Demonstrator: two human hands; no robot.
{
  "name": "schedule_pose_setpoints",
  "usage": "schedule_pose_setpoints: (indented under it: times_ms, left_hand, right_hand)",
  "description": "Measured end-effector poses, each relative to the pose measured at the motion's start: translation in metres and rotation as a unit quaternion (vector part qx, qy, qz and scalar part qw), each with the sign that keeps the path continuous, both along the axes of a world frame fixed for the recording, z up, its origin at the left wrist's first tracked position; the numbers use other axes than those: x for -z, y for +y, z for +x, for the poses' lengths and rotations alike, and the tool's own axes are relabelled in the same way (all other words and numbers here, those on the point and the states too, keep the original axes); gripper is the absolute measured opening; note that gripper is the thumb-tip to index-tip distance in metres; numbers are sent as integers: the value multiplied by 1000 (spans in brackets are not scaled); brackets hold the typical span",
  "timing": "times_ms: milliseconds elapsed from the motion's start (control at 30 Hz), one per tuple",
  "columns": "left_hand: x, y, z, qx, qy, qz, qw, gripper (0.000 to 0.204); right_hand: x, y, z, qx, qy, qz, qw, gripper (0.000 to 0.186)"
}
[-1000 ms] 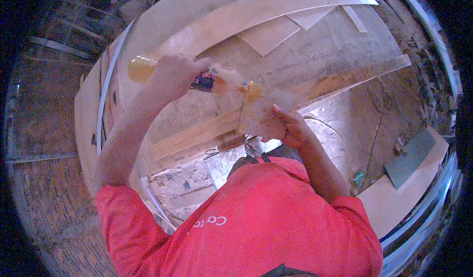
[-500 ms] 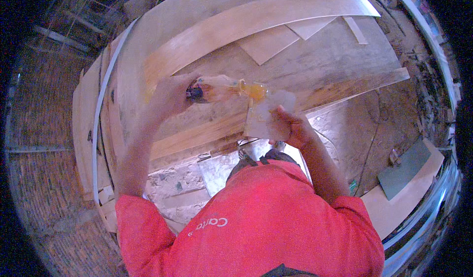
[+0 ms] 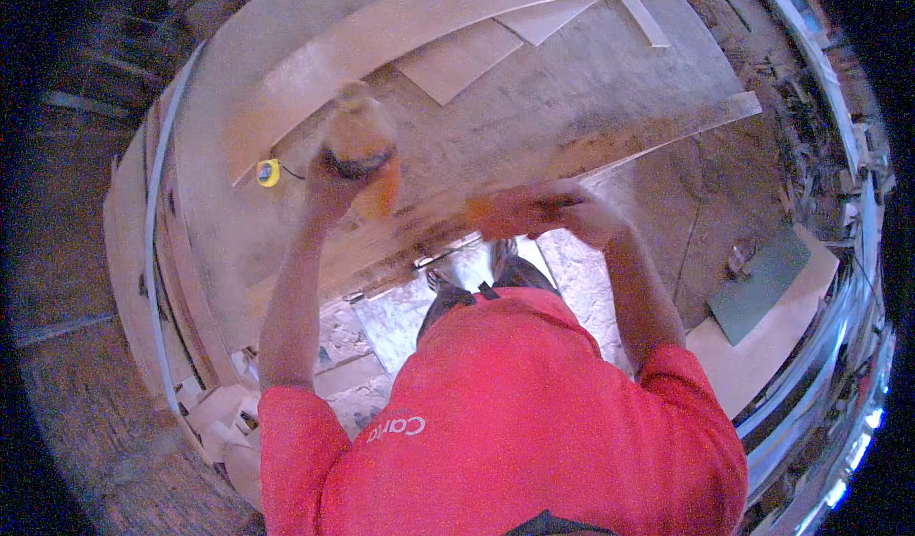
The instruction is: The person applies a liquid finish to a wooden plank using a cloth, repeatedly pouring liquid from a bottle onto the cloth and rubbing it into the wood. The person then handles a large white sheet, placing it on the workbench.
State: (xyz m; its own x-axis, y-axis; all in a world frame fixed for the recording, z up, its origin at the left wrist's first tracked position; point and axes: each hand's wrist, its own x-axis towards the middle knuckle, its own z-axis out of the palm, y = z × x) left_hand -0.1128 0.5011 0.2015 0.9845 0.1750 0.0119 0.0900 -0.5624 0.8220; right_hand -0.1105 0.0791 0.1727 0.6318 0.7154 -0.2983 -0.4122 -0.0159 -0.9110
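My left hand (image 3: 330, 188) is closed around a clear plastic bottle (image 3: 360, 128), with a dark band at its middle and an orange lower part. Motion blurs the bottle, which stands above the wooden workpiece. Apart from it, my right hand (image 3: 593, 216) reaches over the near edge of the wood with its fingers bent. At those fingertips is a flat orange-brown shape (image 3: 500, 214), too smeared to name. A long wooden board (image 3: 658, 141) runs under both hands along the near edge. A yellow tape measure (image 3: 270, 173) lies left of my left hand.
A long curved wooden strip (image 3: 457, 12) lies across the far side. Thin flat sheets (image 3: 459, 64) and a small pale strip (image 3: 643, 21) lie beside it. At the right is a dark green sheet (image 3: 770, 283) on a pale board. A white curved edging (image 3: 155, 212) bends at the left.
The bottle has moved left, away from my right hand, and turned from sideways to more upright. The pale flat piece in my right hand no longer shows clearly. The tape measure has come into sight.
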Motion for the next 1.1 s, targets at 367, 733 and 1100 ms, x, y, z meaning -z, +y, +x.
schedule_pose_setpoints:
  times_ms: [367,733,1100]
  left_hand:
    - [78,1,-5,-141,-183,-110,967,90]
    - [90,8,-24,-105,-175,-193,960,90]
    - [156,56,-162,-14,-12,333,943,96]
  right_hand:
    - [32,-24,-8,31,-531,-470,704,52]
    - [71,-24,15,41,-597,-526,604,53]
    - [59,1,-23,-33,-540,-531,652,52]
